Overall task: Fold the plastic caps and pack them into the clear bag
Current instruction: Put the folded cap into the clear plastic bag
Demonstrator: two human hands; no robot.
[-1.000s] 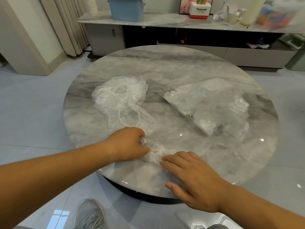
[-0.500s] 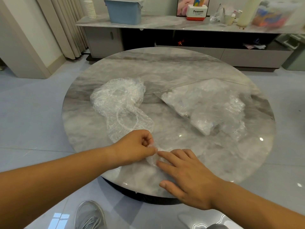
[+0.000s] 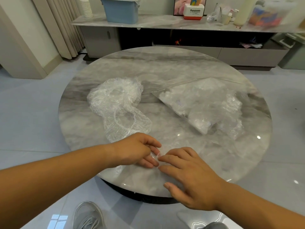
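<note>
View from my head camera, looking down on a round marbled tabletop (image 3: 165, 66).

(a) My left hand (image 3: 137, 151) lies at the near edge, fingers curled inward, thumb and fingertips pinching a small crumpled plastic cap (image 3: 155, 157). A bit of the same clear film shows under the wrist side of this hand, at the rim of the tabletop.

(b) My right hand (image 3: 189, 177) lies palm down just beside the left, fingers nearly straight and spread, thumb out toward me. Its fingertips touch the cap where the left hand pinches it; it grasps nothing.

(c) The loose caps (image 3: 115, 103), a heap of clear gathered film, lie left of centre, beyond my left hand, with one elastic-rimmed cap trailing toward it.

(d) The clear bag (image 3: 203, 103) lies right of centre, well apart from both hands, already holding a mass of clear plastic; how many caps I cannot tell.

(e) Behind the tabletop, a low cabinet (image 3: 165, 23) carries a blue bin (image 3: 121, 10) and a white-and-red box (image 3: 193, 12). A grey shoe (image 3: 87, 215) shows on the floor.
</note>
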